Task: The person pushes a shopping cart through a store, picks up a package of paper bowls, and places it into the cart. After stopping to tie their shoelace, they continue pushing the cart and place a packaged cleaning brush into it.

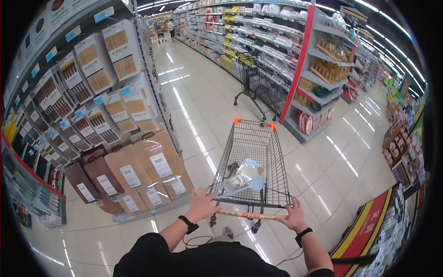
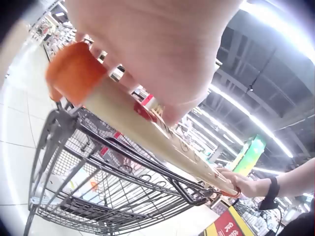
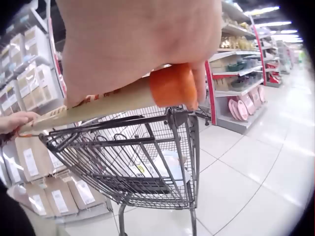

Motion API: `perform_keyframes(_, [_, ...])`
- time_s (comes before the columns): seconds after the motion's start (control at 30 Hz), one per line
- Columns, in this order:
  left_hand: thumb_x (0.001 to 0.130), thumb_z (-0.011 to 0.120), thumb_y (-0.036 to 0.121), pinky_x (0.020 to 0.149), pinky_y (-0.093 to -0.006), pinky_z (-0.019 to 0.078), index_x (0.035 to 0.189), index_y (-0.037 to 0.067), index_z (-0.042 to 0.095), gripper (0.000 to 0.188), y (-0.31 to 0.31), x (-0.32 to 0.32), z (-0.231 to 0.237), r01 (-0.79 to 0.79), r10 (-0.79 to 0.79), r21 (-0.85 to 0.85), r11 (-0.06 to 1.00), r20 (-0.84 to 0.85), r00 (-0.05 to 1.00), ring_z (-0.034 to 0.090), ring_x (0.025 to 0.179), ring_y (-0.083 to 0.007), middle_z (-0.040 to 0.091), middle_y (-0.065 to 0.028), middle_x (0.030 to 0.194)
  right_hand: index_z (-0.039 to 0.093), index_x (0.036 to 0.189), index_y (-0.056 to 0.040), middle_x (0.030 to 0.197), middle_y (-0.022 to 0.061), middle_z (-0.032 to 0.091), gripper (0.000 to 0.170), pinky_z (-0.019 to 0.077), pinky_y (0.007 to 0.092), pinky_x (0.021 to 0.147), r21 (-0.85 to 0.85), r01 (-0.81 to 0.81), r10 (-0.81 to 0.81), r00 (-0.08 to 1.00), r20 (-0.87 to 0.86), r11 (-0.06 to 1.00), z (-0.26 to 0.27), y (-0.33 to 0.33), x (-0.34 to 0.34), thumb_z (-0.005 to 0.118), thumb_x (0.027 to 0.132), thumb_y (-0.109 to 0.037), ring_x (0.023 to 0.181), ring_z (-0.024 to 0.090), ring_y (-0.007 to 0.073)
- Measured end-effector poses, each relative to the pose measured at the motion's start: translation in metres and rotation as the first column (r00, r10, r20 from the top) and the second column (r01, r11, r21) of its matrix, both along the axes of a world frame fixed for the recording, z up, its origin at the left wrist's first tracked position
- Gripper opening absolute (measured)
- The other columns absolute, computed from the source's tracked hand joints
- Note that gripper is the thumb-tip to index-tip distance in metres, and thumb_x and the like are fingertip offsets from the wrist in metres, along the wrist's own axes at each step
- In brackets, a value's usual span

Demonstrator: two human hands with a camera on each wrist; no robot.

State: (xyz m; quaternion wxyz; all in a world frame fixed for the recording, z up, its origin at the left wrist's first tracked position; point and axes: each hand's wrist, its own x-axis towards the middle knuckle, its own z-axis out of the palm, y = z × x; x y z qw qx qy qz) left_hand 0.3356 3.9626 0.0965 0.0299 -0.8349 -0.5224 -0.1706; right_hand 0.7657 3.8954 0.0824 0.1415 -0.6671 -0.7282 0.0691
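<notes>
A wire shopping cart (image 1: 273,154) stands in front of me, its pale printed handle (image 1: 251,215) capped in orange (image 2: 76,73). My left hand (image 1: 203,205) holds the handle near its left end, fingertips over the far side and thumb on the bar in the left wrist view. At the other end my right hand (image 1: 295,216) grips the handle, its palm over the bar and one finger bent down past the orange cap (image 3: 172,86). Inside the basket lie a clear plastic package (image 1: 236,183) and a pale blue one (image 1: 256,183).
Left of the cart stands a rack of packed chopsticks (image 1: 124,51) and cutting boards (image 1: 161,159). Another dark cart (image 1: 251,81) is parked ahead beside long stocked shelves. A red-edged end shelf (image 1: 318,78) stands front right. Tiled floor (image 1: 203,87) runs up the aisle, where a person (image 1: 171,30) stands far off.
</notes>
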Motion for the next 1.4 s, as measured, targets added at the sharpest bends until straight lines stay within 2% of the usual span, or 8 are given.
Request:
perform_keyframes(0.1, [0.072, 0.068, 0.071, 0.096, -0.0498, 0.044, 0.115, 0.009, 0.067, 0.076, 0.043, -0.016, -0.029, -0.105, 0.105, -0.004, 0.995, -0.024, 0.994, 0.057, 0.114, -0.0324, 0.054, -0.0196, 0.124, 0.064, 0.112, -0.0054, 0.152, 0.0295, 0.028, 0.079, 0.0395, 0.0491, 0.108, -0.012, -0.001, 0.003, 0.989, 0.145, 1.0, -0.002, 0.05, 0.019, 0.081, 0.062, -0.065, 0.132, 0.04, 0.0453])
perform_keyframes(0.17, [0.07, 0.072, 0.069, 0.093, -0.0461, 0.0472, 0.111, 0.009, 0.067, 0.073, 0.067, -0.016, -0.031, 0.003, 0.176, -0.508, 0.861, 0.303, 0.936, 0.058, 0.11, -0.0345, 0.059, -0.0179, 0.115, 0.06, 0.12, -0.007, 0.153, 0.0309, 0.024, 0.094, 0.0413, 0.0496, 0.107, -0.081, 0.073, -0.086, 0.981, -0.175, 0.994, -0.011, 0.087, 0.03, 0.087, 0.051, -0.065, 0.13, 0.044, 0.0466])
perform_keyframes(0.23, [0.069, 0.074, 0.067, 0.09, -0.0445, 0.0487, 0.108, 0.009, 0.067, 0.07, 0.093, -0.013, -0.017, 0.001, 0.155, -0.529, 0.849, 0.25, 0.956, 0.059, 0.108, -0.035, 0.059, -0.0171, 0.114, 0.056, 0.125, -0.0086, 0.154, 0.0297, 0.024, 0.096, 0.0444, 0.0485, 0.104, -0.112, 0.047, -0.073, 0.968, -0.241, 0.993, -0.009, 0.123, 0.042, 0.092, 0.049, -0.053, 0.124, 0.049, 0.0467])
perform_keyframes(0.3, [0.069, 0.076, 0.065, 0.088, -0.0429, 0.0502, 0.104, 0.009, 0.067, 0.067, 0.116, -0.007, -0.012, -0.027, 0.159, -0.539, 0.842, 0.199, 0.967, 0.06, 0.106, -0.0356, 0.06, -0.0162, 0.112, 0.056, 0.123, -0.0093, 0.154, 0.027, 0.025, 0.09, 0.0458, 0.0461, 0.103, -0.189, -0.144, 0.143, 0.99, -0.016, 0.971, -0.003, 0.165, 0.053, 0.094, 0.049, -0.043, 0.122, 0.05, 0.0436])
perform_keyframes(0.47, [0.077, 0.074, 0.036, 0.077, -0.0451, 0.0512, 0.091, 0.006, 0.065, 0.035, 0.173, 0.018, -0.005, -0.183, 0.309, -0.523, 0.833, 0.164, 0.937, 0.063, 0.093, -0.0361, 0.063, -0.0159, 0.099, 0.056, 0.125, -0.0103, 0.155, 0.0247, 0.026, 0.063, 0.0488, 0.0445, 0.098, -0.2, -0.044, 0.055, 0.997, 0.052, 0.979, -0.021, 0.267, 0.06, 0.077, 0.065, -0.003, 0.119, 0.054, 0.0382])
perform_keyframes(0.9, [0.077, 0.064, 0.015, 0.072, -0.0473, 0.0548, 0.083, 0.003, 0.069, 0.015, 0.361, 0.039, -0.004, -0.551, 0.509, -0.48, 0.682, -0.228, 0.83, 0.069, 0.08, -0.0358, 0.07, -0.0189, 0.082, 0.068, 0.099, -0.0006, 0.108, 0.0193, 0.06, 0.025, 0.0561, 0.04, 0.081, -0.231, 0.053, 0.0, 0.975, 0.221, 0.971, 0.002, 0.534, 0.031, 0.069, 0.078, -0.013, 0.094, 0.066, 0.0329])
perform_keyframes(1.13, [0.078, 0.064, 0.017, 0.073, -0.0474, 0.0551, 0.087, 0.006, 0.072, 0.016, 0.44, 0.031, -0.007, -0.632, 0.653, -0.423, 0.65, -0.114, 0.748, 0.069, 0.081, -0.0368, 0.07, -0.0187, 0.082, 0.072, 0.085, -0.0012, 0.087, 0.0224, 0.067, 0.018, 0.0563, 0.0415, 0.08, -0.187, -0.299, 0.311, 0.95, 0.038, 0.936, -0.012, 0.666, 0.04, 0.071, 0.071, -0.014, 0.088, 0.067, 0.0367])
perform_keyframes(1.4, [0.077, 0.064, 0.017, 0.074, -0.0463, 0.0552, 0.086, 0.005, 0.072, 0.017, 0.51, 0.031, -0.009, -0.722, 0.757, -0.426, 0.545, -0.12, 0.642, 0.07, 0.083, -0.0358, 0.071, -0.0178, 0.084, 0.072, 0.083, -0.0054, 0.084, 0.0187, 0.071, 0.013, 0.057, 0.043, 0.076, -0.222, -0.135, 0.172, 0.972, 0.157, 0.966, 0.003, 0.754, 0.011, 0.071, 0.072, -0.013, 0.083, 0.07, 0.0349])
